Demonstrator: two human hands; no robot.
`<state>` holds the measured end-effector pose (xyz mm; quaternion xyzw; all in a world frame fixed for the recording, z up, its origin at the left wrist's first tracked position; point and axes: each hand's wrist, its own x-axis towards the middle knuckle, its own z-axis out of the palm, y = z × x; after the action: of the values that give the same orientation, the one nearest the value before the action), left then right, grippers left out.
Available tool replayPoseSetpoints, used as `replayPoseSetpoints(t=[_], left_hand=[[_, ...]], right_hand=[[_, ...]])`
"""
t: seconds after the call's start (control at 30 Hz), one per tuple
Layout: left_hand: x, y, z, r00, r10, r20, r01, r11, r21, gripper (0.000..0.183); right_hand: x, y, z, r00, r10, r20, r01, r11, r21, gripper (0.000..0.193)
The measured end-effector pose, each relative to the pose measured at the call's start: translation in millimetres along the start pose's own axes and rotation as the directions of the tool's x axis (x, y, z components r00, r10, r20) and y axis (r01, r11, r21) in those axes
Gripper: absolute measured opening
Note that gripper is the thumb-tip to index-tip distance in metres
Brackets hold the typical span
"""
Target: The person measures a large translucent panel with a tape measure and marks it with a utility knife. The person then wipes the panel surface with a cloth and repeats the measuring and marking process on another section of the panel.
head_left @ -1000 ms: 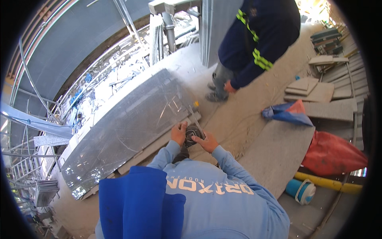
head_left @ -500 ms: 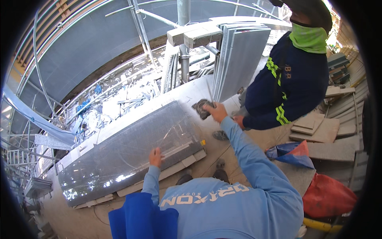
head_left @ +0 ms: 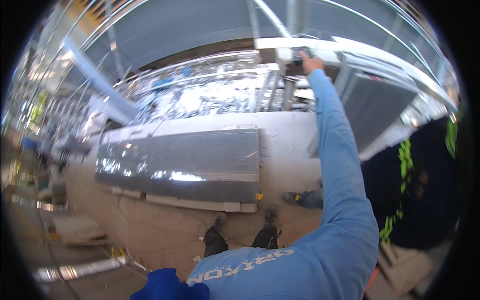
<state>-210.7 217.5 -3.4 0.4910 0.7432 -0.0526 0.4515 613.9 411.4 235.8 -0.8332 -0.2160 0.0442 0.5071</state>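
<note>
My right arm reaches far forward, and my right hand (head_left: 313,65) grips a dark, blocky, hand-sized object (head_left: 301,54) whose exact kind I cannot make out. It is held at a pale beam (head_left: 327,50) near the leaning slabs; whether it rests on the beam I cannot tell. Beneath and left of that arm, a long polished grey stone slab (head_left: 200,155) lies flat on low supports, with a small yellow piece (head_left: 259,196) at its near right corner. My left hand is out of sight.
Several grey slabs (head_left: 375,95) lean upright to the right of my arm. Beside them a co-worker in a dark jacket (head_left: 425,185) with bright stripes stands close. White rubble (head_left: 210,92) lies beyond the slab, with scaffold tubes (head_left: 270,17) and a grey wall (head_left: 200,25) behind.
My right hand has carried the dark object forward, from above the slab's right end to the beam. My left hand has left the view. The view has swung leftward, shifting the co-worker toward the right rim.
</note>
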Motion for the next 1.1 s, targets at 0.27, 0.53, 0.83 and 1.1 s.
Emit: replayPoseSetpoints(t=[0.27,0.53,0.83,1.1], left_hand=[[-46.6,56.6,47.5,0.934,0.205,-0.291,-0.28,0.928,-0.245,0.045],[-274.1,-174.6,170.0,0.74,-0.64,-0.207,0.535,0.747,-0.395,0.042],[-405.3,-275.7,181.9,0.54,-0.831,-0.136,0.751,0.548,-0.368,0.04],[-323.6,-332.3,53.1,0.687,-0.727,0.008,0.684,0.643,-0.344,0.038]], right_hand=[[223.9,10.3,-28.4,0.767,-0.574,-0.288,0.299,0.716,-0.631,0.072],[7.1,-4.5,75.1,0.583,-0.74,-0.334,0.687,0.669,-0.283,0.048],[-481.7,314.5,3.8,0.149,0.061,0.987,0.779,0.608,-0.155,0.044],[-511.7,322.8,-106.4,0.498,0.463,0.733,0.683,0.311,-0.661,0.04]])
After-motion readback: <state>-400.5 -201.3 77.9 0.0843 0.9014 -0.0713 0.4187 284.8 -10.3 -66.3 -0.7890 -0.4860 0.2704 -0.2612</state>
